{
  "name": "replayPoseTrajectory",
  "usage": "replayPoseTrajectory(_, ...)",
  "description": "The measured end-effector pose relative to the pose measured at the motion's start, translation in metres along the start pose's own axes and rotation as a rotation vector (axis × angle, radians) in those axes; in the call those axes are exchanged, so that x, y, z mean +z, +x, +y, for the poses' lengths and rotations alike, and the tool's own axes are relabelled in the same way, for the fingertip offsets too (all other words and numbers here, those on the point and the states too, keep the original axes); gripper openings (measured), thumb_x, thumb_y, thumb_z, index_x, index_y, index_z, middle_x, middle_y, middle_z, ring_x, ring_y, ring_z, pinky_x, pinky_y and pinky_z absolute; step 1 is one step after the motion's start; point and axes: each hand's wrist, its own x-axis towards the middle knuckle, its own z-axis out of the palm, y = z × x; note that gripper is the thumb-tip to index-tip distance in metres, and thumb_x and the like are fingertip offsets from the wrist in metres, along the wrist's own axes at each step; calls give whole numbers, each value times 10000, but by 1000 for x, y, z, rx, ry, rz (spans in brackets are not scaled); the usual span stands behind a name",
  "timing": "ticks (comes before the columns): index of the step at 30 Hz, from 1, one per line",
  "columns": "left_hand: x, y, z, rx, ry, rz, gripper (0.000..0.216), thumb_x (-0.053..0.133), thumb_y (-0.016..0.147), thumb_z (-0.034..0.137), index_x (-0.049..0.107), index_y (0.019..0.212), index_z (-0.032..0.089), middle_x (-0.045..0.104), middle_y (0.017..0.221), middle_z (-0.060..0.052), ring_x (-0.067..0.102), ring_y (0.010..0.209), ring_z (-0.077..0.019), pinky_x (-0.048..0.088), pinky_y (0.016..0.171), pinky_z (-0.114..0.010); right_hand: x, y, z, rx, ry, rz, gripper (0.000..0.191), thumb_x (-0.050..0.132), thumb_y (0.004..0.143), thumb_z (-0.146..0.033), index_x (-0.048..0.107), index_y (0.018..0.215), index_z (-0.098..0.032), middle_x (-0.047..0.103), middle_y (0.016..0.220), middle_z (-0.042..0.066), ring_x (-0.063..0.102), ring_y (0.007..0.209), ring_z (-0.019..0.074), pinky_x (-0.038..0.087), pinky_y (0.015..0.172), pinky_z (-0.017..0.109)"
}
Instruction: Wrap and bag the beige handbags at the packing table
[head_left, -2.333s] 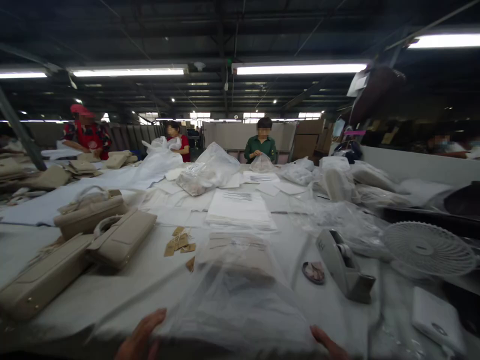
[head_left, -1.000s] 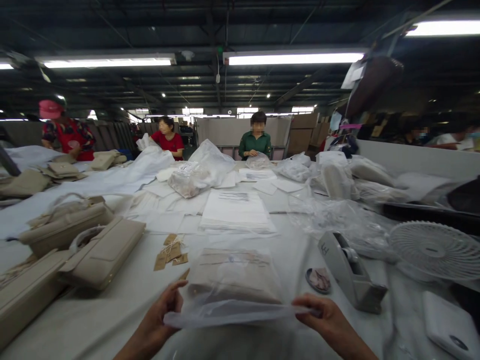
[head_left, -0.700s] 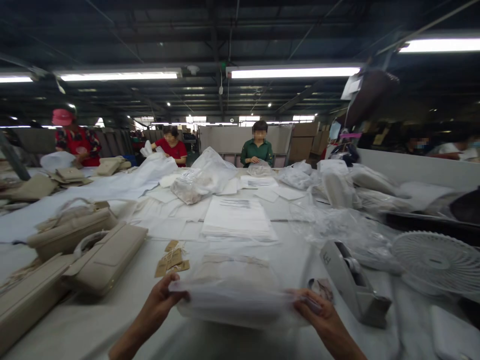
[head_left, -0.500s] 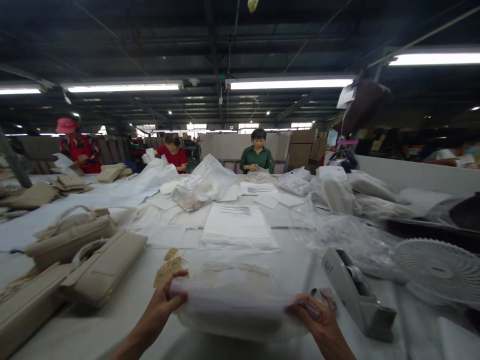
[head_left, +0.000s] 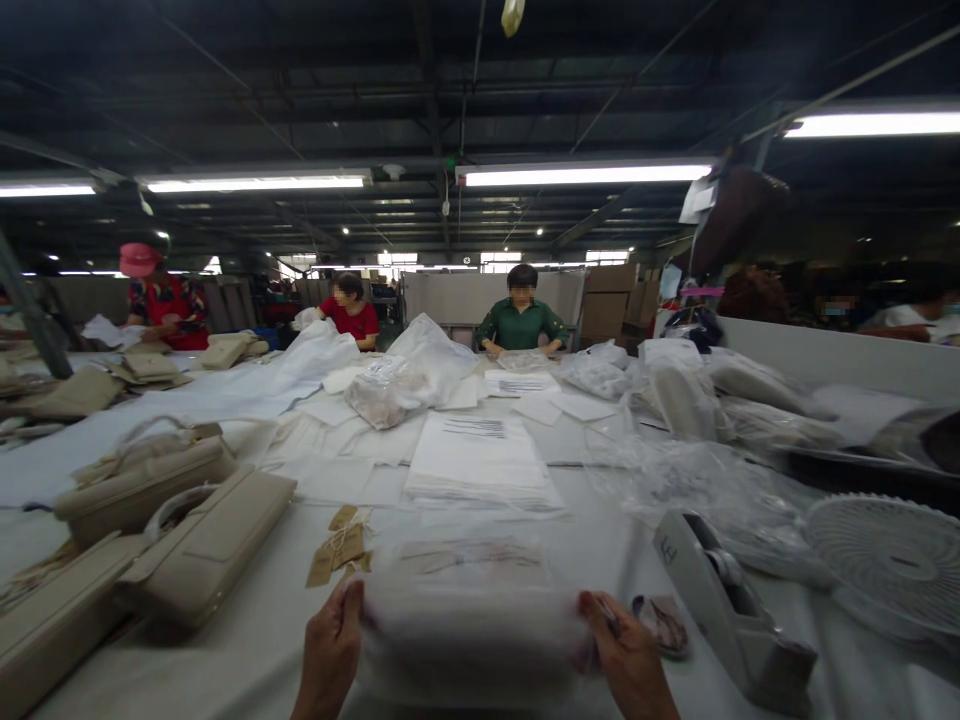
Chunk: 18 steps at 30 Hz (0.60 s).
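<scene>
My left hand [head_left: 330,650] and my right hand [head_left: 626,655] grip the two sides of a clear plastic bag [head_left: 469,640] with a white wrapped item inside, held low over the table's near edge. The bag is blurred. Just beyond it lies another clear bag with beige contents [head_left: 469,560]. Small brown paper tags [head_left: 337,555] lie to the left of my left hand. A small dish [head_left: 661,625] sits beside my right hand.
Beige handbags [head_left: 202,550] lie at the left. A grey tape dispenser [head_left: 731,620] and a white fan [head_left: 885,560] stand at the right. A stack of white printed bags [head_left: 480,460] lies mid-table. Three people work at the far side, among plastic bags [head_left: 420,365].
Both hands lifted the near end of the plastic bag, folded it over toward the far side, then drew the bundle back toward me and lower.
</scene>
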Motion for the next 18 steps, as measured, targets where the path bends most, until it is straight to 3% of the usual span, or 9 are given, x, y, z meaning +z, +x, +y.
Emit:
replayPoseTrajectory(4, -4, -5, -6, 7, 75, 51, 457, 452, 857, 615, 667, 814, 214, 718, 727, -40, 671, 731, -240, 516, 684, -305, 7, 2, -2, -95, -194, 53, 642, 411, 796, -783, 621, 650, -193, 564, 523, -2, 542, 500, 160, 438, 512, 253)
replayPoseTrajectory(6, -8, -6, -11, 3, 104, 62, 435, 452, 860, 595, 669, 822, 219, 732, 750, -40, 676, 741, -231, 511, 676, -283, 12, 3, 1, -93, -241, 49, 665, 362, 800, -795, 615, 652, -197, 538, 503, -11, 515, 470, 154, 415, 503, 260)
replayPoseTrajectory(12, -6, -11, -37, -38, 241, -182, 481, 340, 890, 581, 644, 759, 232, 719, 745, -32, 671, 768, -227, 508, 730, -294, 33, 4, 29, 74, -322, -96, 714, 324, 731, -865, 554, 570, -209, 572, 557, 11, 564, 613, 201, 437, 600, 277)
replayPoseTrajectory(18, 4, 5, -45, -59, 269, -343, 480, 291, 893, 569, 518, 637, 232, 652, 657, -18, 619, 708, -220, 471, 693, -296, 48, 3, 43, 186, -387, -111, 817, 167, 625, -962, 467, 475, -218, 561, 516, 46, 570, 606, 243, 441, 580, 312)
